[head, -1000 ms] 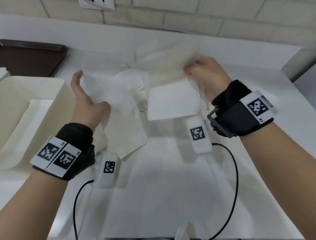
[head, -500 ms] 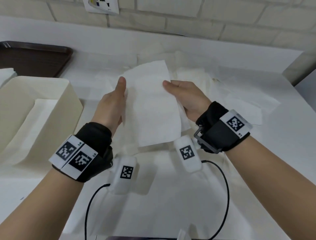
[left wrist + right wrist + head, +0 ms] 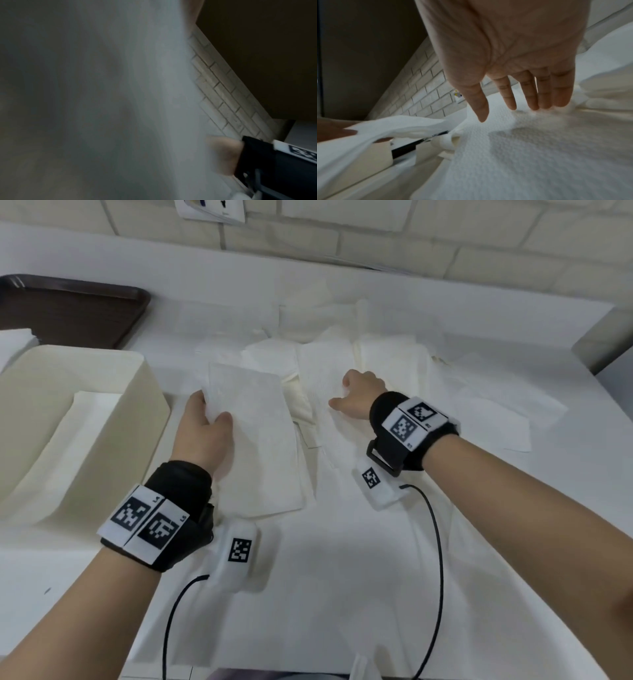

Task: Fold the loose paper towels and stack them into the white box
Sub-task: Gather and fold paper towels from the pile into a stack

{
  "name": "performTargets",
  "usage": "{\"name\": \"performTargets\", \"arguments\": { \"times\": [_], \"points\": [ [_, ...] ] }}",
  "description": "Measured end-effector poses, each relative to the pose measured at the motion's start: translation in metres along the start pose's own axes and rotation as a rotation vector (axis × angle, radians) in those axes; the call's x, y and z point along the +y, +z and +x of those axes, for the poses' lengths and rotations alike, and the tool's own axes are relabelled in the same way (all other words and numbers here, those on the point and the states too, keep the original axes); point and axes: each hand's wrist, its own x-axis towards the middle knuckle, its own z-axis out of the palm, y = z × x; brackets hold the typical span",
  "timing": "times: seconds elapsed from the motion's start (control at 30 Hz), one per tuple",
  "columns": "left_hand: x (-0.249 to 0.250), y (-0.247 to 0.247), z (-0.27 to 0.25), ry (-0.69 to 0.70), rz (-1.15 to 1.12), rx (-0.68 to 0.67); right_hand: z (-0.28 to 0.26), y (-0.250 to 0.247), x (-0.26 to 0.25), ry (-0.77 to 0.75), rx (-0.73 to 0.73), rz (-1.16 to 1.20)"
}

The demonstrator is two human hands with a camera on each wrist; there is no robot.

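My left hand [image 3: 209, 419] pinches a folded white paper towel [image 3: 257, 440] by its left edge, thumb on top, just right of the white box [image 3: 144, 392]. That towel fills the blurred left wrist view [image 3: 120, 94] and shows at the left of the right wrist view [image 3: 385, 125]. Inside the box lies a folded towel [image 3: 61, 433]. My right hand [image 3: 356, 398] reaches over the loose towels [image 3: 394, 364] heaped mid-table. Its fingers [image 3: 534, 94] are straight, their tips touching an embossed sheet [image 3: 530, 148].
A dark brown tray [image 3: 68, 309] sits at the back left beyond the box. More flat towels [image 3: 496, 412] lie to the right. A pale brick wall [image 3: 342, 241] backs the white table [image 3: 342, 594]. Cables run from both wrist cameras toward the front edge.
Both hands held one towel up between them. Now my left hand alone holds it, folded and lower, nearer the box. My right hand has let go and moved onto the pile.
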Motion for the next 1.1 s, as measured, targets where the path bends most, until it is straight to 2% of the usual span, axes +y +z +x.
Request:
{"name": "performTargets", "arguments": {
  "times": [0.13,0.4,0.53,0.67,0.77,0.83,0.9,0.97,1.1],
  "points": [
    [-0.003,-0.001,-0.001,-0.014,0.001,-0.003,0.013,0.003,-0.006,0.056,0.008,-0.079],
    [-0.006,-0.006,0.0,-0.021,-0.067,0.019,0.03,0.011,-0.007,0.147,0.106,0.074],
    [-0.003,-0.009,-0.002,-0.03,-0.123,-0.002,0.027,0.0,0.001,-0.054,0.281,0.352],
    [0.005,-0.008,-0.003,0.018,-0.17,0.004,0.003,-0.028,-0.007,-0.284,0.421,0.721],
    [0.013,-0.006,0.0,0.005,-0.228,-0.018,-0.022,-0.047,-0.016,-0.412,0.38,0.988],
    [0.016,-0.007,0.002,-0.008,-0.284,-0.054,-0.037,-0.054,-0.023,-0.479,0.275,1.169],
    [0.02,-0.006,0.0,-0.002,-0.33,-0.083,-0.044,-0.053,-0.03,-0.473,0.183,1.305],
    [0.024,-0.004,-0.001,-0.015,-0.364,-0.113,-0.044,-0.042,-0.038,-0.408,0.138,1.273],
    [0.027,0.003,-0.009,-0.012,-0.401,-0.25,-0.04,-0.009,-0.045,-0.178,0.014,0.765]
  ]
}}
